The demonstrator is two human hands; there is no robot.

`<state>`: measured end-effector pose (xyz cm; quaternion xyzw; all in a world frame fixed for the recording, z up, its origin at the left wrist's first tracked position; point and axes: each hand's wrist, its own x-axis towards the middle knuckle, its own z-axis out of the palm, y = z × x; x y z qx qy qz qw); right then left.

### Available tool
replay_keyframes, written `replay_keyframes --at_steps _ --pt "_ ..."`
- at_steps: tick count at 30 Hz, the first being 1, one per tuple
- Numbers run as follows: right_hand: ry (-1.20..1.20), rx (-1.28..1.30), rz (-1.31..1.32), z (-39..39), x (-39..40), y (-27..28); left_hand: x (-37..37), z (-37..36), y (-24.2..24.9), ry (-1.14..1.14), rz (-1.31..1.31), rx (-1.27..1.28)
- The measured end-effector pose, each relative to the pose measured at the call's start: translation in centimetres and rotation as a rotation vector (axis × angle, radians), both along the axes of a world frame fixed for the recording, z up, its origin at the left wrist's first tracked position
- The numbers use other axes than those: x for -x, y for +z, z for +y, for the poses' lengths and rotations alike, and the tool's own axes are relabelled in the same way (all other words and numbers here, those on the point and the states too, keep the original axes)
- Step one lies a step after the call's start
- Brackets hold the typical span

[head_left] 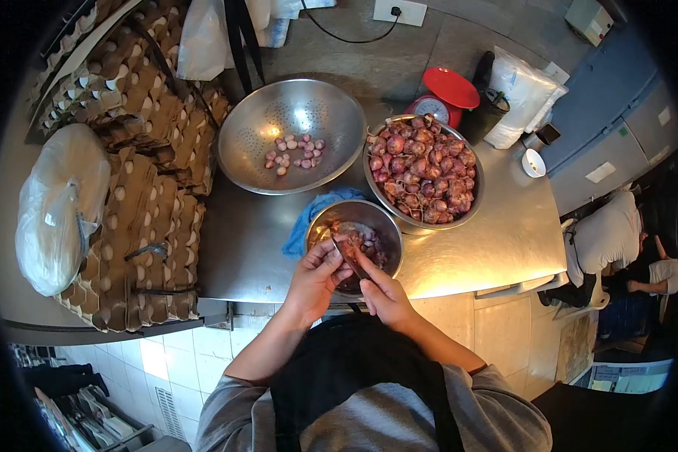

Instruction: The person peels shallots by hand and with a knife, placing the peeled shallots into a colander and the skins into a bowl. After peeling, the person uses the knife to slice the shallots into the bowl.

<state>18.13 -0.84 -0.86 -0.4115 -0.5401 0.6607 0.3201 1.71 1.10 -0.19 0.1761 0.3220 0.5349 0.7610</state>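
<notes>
The steel bench (497, 260) carries everything central, with stacked egg trays (139, 226) on the left. A wide colander (241, 162) at far left of centre holds a few peeled shallots (309, 153); right of it, a large bowl (470, 207) is heaped with unpeeled red onions (425, 169). Nearer sits a smaller bowl (393, 226) with peeled pieces and skins, touching a blue cloth (297, 231). Above its near part, the right hand's (386, 297) grip is closed round a narrow knife (350, 256); the left hand's (316, 280) grip is nearly closed, pinching something small, mostly hidden, at the blade.
</notes>
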Motion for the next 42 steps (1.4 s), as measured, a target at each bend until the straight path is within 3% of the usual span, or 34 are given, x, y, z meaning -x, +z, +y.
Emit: replay_keyframes --at_steps 4,13,16,25,28,31,34,40,42 --pt "-0.015 -0.189 -0.157 -0.6 -0.3 0.0 0.2 -0.7 -0.4 0.033 0.076 -0.023" --pt "-0.127 -0.220 -0.066 -0.6 0.6 -1.7 -0.8 -1.7 -1.5 0.129 0.178 -0.165" --pt "-0.198 -0.174 0.018 -0.4 1.2 -1.9 -1.7 -2.3 -0.7 0.191 0.290 -0.204" --pt "-0.227 0.103 0.288 0.4 1.1 -0.9 -1.7 -2.0 -1.4 0.070 0.460 -0.348" --pt "-0.213 0.138 0.305 0.7 0.9 -0.4 -1.9 -1.6 -0.2 0.073 0.223 -0.118" --pt "-0.216 0.092 0.272 0.6 1.1 -0.3 -1.6 -1.5 -0.4 0.060 0.143 -0.053" --pt "-0.212 0.056 0.223 0.5 1.0 -0.7 -1.4 -1.5 -1.5 0.046 0.348 -0.179" --pt "-0.295 0.090 0.178 2.0 -0.7 -0.9 -0.8 -1.7 -0.6 -0.121 0.170 -0.184" --pt "-0.285 0.063 0.137 1.9 -1.0 -0.3 -0.9 -1.7 0.5 -0.078 0.086 -0.129"
